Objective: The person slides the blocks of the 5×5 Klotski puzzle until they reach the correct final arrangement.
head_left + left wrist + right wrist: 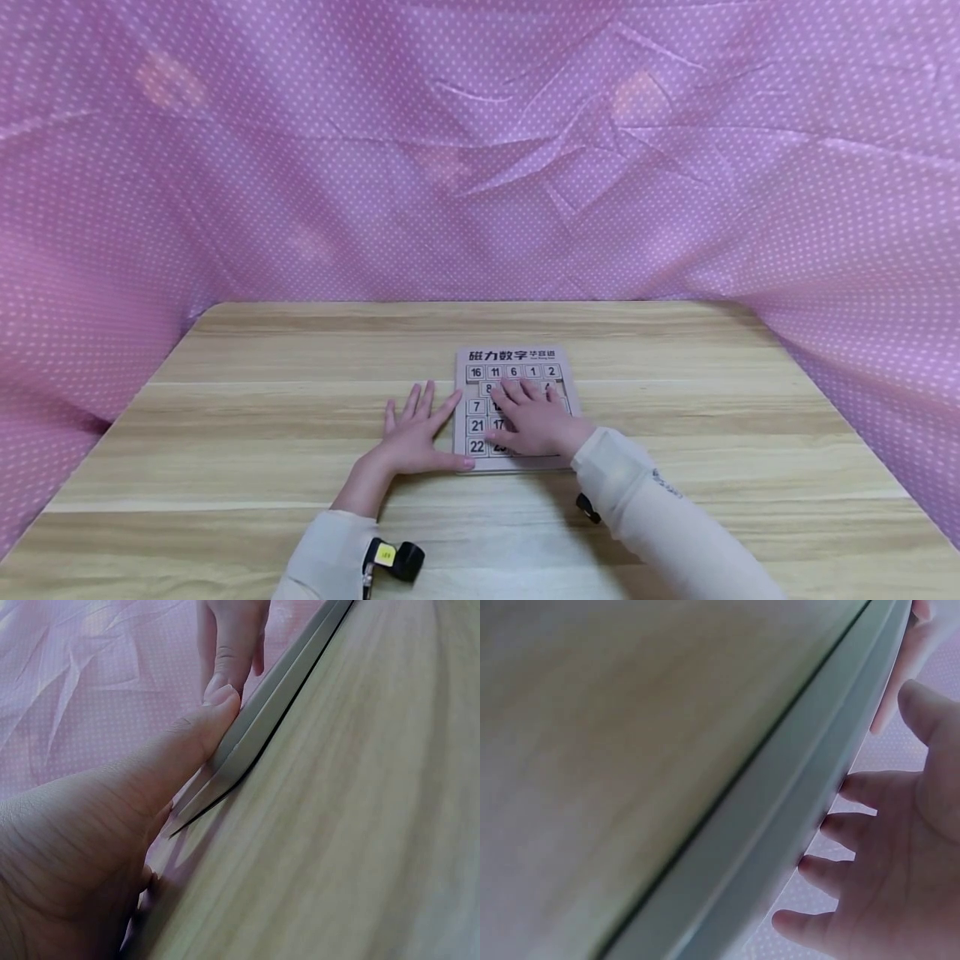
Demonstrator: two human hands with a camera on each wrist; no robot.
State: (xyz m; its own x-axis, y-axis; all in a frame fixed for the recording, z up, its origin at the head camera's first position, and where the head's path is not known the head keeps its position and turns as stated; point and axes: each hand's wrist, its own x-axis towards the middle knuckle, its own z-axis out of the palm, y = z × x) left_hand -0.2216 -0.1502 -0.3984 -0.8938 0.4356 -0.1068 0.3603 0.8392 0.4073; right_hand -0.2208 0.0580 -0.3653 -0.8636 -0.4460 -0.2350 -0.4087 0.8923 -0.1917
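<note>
A pale sliding number puzzle [460, 429] lies flat on the table, dark Chinese lettering along its far edge. Its top row of tiles reads 16, 11, 6, 1, 2. In the row below, the 8 tile [487, 388] sits away from the left rim, leaving a gap there. My left hand [415, 443] is spread at the board's left side, its thumb [221, 697] on the near left corner and the index fingertip at the left edge. With fingers spread, my right hand [536, 423] lies over the tiles, fingertips touching them and hiding many numbers.
The board stands on a light wood-grain table [262, 400]. A pink dotted cloth [480, 208] hangs behind the table and down both sides. Small black cameras are strapped at both wrists, the left one [407, 562] showing more fully.
</note>
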